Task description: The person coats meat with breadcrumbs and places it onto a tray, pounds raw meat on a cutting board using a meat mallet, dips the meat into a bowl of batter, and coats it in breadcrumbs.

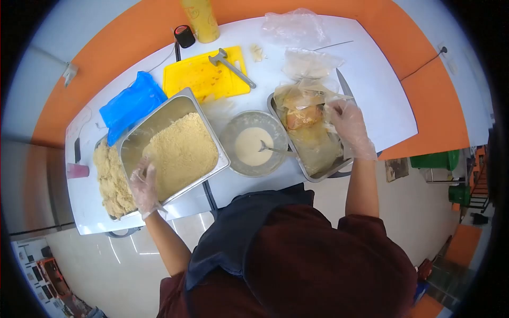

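Observation:
My right hand (347,124), in a clear glove, pinches the edge of a thin plastic sheet (302,95) at the right side of a metal tray (321,175). In that tray, pieces of raw meat (305,117) lie among clear plastic sheets. My left hand (144,185), also gloved, is at the left part of a deep steel pan (175,193) of pale crumbly breading (185,146). Its fingers are loosely bent and apart, with nothing visible in them. Between the two pans stands a metal bowl (230,159) of white batter (249,144) with a spoon or fork (275,151) in it.
More breading fills a tray (114,185) at the left. Behind are a blue plastic bag (132,103), a yellow cutting board (191,77) with a meat mallet (233,69), a yellow container (201,21) and a black cylinder (184,36). A knife (344,85) lies beyond the meat tray, near crumpled plastic bags (297,26).

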`<state>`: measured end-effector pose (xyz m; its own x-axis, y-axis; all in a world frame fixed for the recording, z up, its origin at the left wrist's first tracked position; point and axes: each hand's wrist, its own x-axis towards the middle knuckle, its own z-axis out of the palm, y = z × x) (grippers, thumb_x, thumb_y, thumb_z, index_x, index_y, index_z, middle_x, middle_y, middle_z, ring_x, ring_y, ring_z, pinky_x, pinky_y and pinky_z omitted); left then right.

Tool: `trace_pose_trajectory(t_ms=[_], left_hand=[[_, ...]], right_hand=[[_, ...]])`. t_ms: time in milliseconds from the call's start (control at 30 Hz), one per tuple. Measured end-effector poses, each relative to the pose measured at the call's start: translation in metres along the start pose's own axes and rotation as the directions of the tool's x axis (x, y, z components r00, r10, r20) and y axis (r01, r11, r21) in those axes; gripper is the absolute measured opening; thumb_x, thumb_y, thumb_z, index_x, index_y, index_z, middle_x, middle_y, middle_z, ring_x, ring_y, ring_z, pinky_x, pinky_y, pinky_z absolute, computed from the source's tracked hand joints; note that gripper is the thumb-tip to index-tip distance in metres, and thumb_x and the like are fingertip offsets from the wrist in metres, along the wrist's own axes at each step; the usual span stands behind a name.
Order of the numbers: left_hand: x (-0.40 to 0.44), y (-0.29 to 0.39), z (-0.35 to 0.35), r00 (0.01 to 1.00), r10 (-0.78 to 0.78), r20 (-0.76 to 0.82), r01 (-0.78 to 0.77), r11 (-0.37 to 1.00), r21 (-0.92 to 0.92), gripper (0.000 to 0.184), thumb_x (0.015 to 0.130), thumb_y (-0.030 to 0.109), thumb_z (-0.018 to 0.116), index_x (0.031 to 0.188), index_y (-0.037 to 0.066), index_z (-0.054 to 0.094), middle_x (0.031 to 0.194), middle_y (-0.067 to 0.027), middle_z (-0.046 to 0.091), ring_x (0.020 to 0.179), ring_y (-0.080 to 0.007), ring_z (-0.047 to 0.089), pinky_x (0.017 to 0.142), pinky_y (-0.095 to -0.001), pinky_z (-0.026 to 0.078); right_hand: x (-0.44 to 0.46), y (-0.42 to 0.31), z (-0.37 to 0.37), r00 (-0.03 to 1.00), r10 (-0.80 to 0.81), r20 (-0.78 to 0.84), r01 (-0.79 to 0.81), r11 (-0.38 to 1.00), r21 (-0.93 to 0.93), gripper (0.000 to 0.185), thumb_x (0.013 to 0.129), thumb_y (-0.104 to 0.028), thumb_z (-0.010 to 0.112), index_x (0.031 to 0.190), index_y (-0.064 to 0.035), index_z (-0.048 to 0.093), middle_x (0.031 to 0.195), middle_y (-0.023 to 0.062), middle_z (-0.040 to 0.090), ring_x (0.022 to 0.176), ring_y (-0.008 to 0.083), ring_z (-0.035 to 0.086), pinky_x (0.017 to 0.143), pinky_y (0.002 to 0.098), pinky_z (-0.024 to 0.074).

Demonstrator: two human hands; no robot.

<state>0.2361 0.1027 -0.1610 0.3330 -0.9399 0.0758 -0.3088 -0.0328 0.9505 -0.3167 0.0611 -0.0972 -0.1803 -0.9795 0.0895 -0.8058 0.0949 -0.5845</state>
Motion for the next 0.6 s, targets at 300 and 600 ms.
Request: trace_pose_trajectory(t_ms=[300,600], left_hand=[[-0.011,0.044,0.018,0.997,-0.042,-0.064,0.060,0.949,0.311,0.045,0.094,0.027,0.071,0.128,-0.003,0.068,0.129,-0.0176,0.068,0.119,-0.0265,0.063,0.104,-0.0366,0.047],[0.006,0.025,0.003,0.996,-0.087,-0.038,0.094,0.893,0.440,0.045,0.089,0.034,0.073,0.122,0.003,0.073,0.108,-0.0235,0.074,0.100,-0.0331,0.072,0.090,-0.0388,0.053]], right_hand=[[0.070,0.040,0.032,0.907,-0.421,0.030,0.421,0.899,-0.121,0.033,0.095,-0.024,0.061,0.116,-0.0009,0.072,0.106,0.0243,0.072,0.098,0.0395,0.067,0.086,0.0482,0.0511],[0.105,0.044,0.045,0.924,-0.198,0.326,0.337,0.825,-0.454,0.019,0.079,-0.011,0.072,0.092,0.0020,0.074,0.086,0.0222,0.073,0.080,0.0389,0.071,0.071,0.0443,0.0544]])
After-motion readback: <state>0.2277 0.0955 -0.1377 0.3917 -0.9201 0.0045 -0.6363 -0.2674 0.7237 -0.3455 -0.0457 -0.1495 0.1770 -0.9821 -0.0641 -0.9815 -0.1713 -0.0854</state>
